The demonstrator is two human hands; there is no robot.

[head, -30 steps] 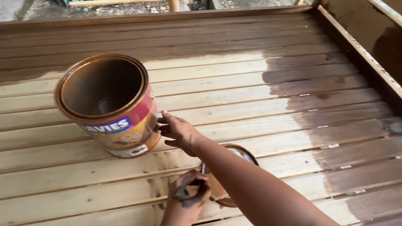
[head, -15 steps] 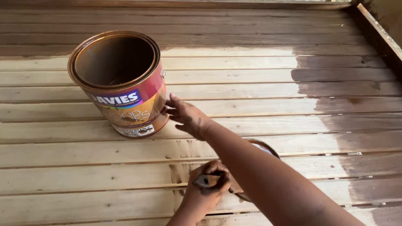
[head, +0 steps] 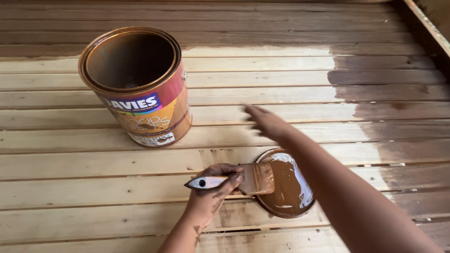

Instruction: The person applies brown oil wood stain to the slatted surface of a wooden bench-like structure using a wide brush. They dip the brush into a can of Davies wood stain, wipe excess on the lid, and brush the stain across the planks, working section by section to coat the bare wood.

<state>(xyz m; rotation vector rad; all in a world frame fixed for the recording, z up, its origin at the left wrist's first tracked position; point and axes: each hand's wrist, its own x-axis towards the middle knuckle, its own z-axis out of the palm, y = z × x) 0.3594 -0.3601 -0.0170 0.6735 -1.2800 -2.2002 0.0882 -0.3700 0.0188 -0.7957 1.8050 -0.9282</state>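
The left hand [head: 212, 190] is curled tight around the pale handle of a paintbrush [head: 240, 180], fingers wrapped over it and the thumb pressing from the near side, so the handle's pointed end sticks out to the left of the fist. Just right of that grip, the brush's brown, stain-loaded bristles lie flat over the rim of a round lid [head: 288, 183], which rests upside down on the deck boards [head: 83, 170]. Its wet brown inner face is up, and it looks as if the lid serves as a rest that keeps the wet bristles off the bare wood.

The right hand [head: 268, 123] holds nothing. It hangs with fingers stretched out and a little spread, up and to the right of the brush grip, and it is blurred, so I cannot tell whether it touches the boards beneath it.

Up and to the left of the gripping hand, well apart from it, stands the open stain can [head: 138, 87], upright, its inside coated brown. Far to the right, the boards are already darkened with stain, while those around the hands are still pale.
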